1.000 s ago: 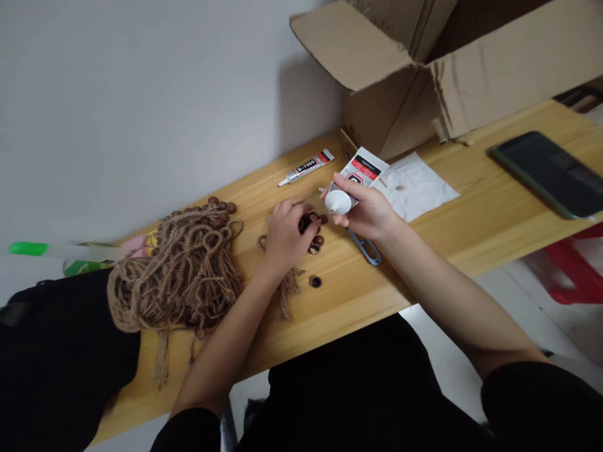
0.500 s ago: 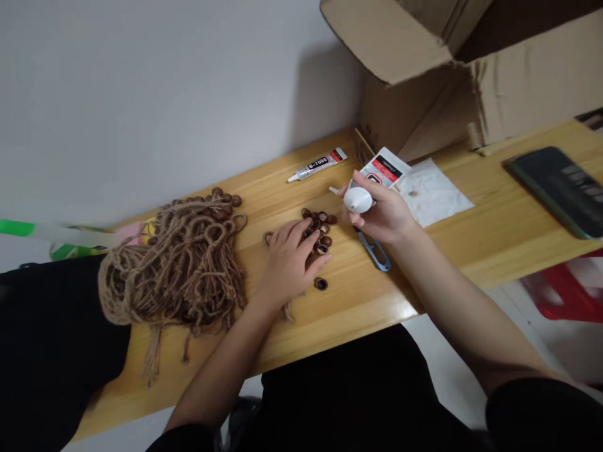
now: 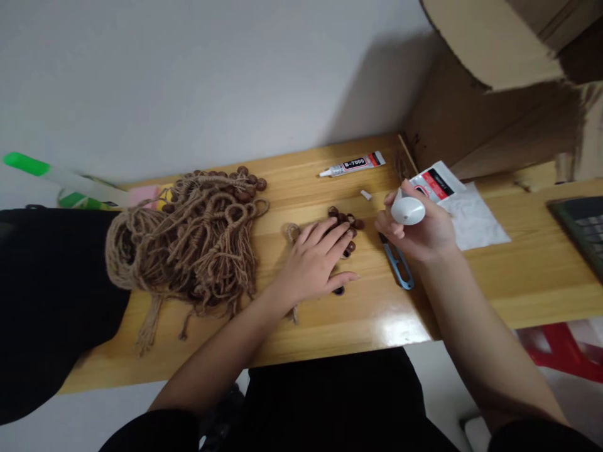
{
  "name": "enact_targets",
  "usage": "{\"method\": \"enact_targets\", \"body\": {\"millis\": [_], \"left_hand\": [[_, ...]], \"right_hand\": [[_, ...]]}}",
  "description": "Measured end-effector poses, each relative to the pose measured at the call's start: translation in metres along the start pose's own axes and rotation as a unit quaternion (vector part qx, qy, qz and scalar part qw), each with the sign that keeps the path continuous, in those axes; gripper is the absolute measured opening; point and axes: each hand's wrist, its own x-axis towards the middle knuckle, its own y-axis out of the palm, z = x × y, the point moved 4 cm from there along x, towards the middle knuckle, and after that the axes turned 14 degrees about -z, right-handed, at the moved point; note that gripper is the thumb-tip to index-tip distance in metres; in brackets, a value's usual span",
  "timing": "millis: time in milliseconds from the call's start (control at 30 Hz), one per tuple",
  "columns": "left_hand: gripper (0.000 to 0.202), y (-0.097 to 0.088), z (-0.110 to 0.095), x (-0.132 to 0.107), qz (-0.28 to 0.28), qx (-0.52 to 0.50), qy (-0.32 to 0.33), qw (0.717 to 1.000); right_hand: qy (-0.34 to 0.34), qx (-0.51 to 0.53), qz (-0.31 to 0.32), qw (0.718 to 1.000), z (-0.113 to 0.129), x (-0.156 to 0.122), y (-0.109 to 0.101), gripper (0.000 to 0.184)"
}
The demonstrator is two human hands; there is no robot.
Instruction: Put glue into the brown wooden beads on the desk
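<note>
My left hand (image 3: 318,263) lies palm down with its fingers spread over a cluster of brown, round, hollow nutshell-like pieces (image 3: 358,223), partly hiding them. One dark piece (image 3: 338,290) sits apart beneath the thumb. A short twine loop (image 3: 293,232) shows beside that hand, mostly covered. My right hand (image 3: 431,229) is closed around a glue tube (image 3: 409,210), its white nozzle end facing me. The rest of that tube is hidden by the fingers. A small white cap (image 3: 366,195) lies on the table to the left of my right hand.
A bundle of knotted twine with brown beads (image 3: 188,245) lies to the left. Behind are a B-7000 glue tube (image 3: 355,164) and a cardboard box (image 3: 490,107). A blue-handled cutter (image 3: 398,263), a white packet (image 3: 475,220) and a dark phone-like device (image 3: 581,226) are on the right.
The view has swung, shifting the scene rightward. My left hand lies flatter and wider over the shells. My right hand still grips the glue tube and has moved slightly away from the cap.
</note>
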Motion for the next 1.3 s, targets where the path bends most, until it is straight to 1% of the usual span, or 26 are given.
{"method": "enact_targets", "body": {"millis": [167,267,400,533,600,733,800,933,1100,1200,1300], "left_hand": [[0.064,0.005,-0.003,0.001,0.019,0.008,0.012,1.000],[0.063,0.006,-0.003,0.002,0.027,0.012,0.007,1.000],[0.063,0.005,-0.004,0.002,0.027,0.011,0.004,1.000],[0.063,0.004,-0.002,0.003,0.011,-0.001,-0.005,1.000],[0.062,0.003,0.000,0.003,-0.009,-0.008,-0.016,1.000],[0.061,0.000,0.007,0.003,-0.095,-0.011,-0.067,0.993],[0.060,0.000,0.010,0.002,-0.121,-0.010,-0.096,0.988],[0.060,0.001,0.012,0.002,-0.132,-0.014,-0.120,0.984],[0.059,-0.001,0.016,0.000,-0.163,-0.009,-0.157,0.974],[0.067,-0.001,0.017,-0.001,-0.154,-0.004,-0.173,0.973],[0.070,0.000,0.017,0.000,-0.129,0.008,-0.183,0.975]], "right_hand": [[-0.008,-0.009,-0.004,1.000,-0.001,0.000,0.000,0.036],[-0.014,-0.021,0.008,1.000,-0.002,0.001,0.000,0.033],[-0.014,-0.026,0.023,0.999,-0.002,0.001,-0.001,0.035],[-0.012,-0.018,0.018,1.000,-0.001,0.000,-0.001,0.035],[-0.014,-0.016,0.019,1.000,-0.001,0.000,0.000,0.036],[-0.027,-0.017,0.040,0.999,0.000,0.000,0.002,0.036],[-0.032,-0.014,0.045,0.998,0.001,0.000,0.002,0.036],[-0.026,-0.013,0.040,0.999,0.001,0.000,0.003,0.036],[-0.010,-0.028,0.011,0.999,0.000,-0.001,0.002,0.041],[-0.012,-0.034,0.007,0.999,0.001,-0.001,0.002,0.043],[-0.010,-0.028,0.011,0.999,0.001,-0.001,0.002,0.040]]}}
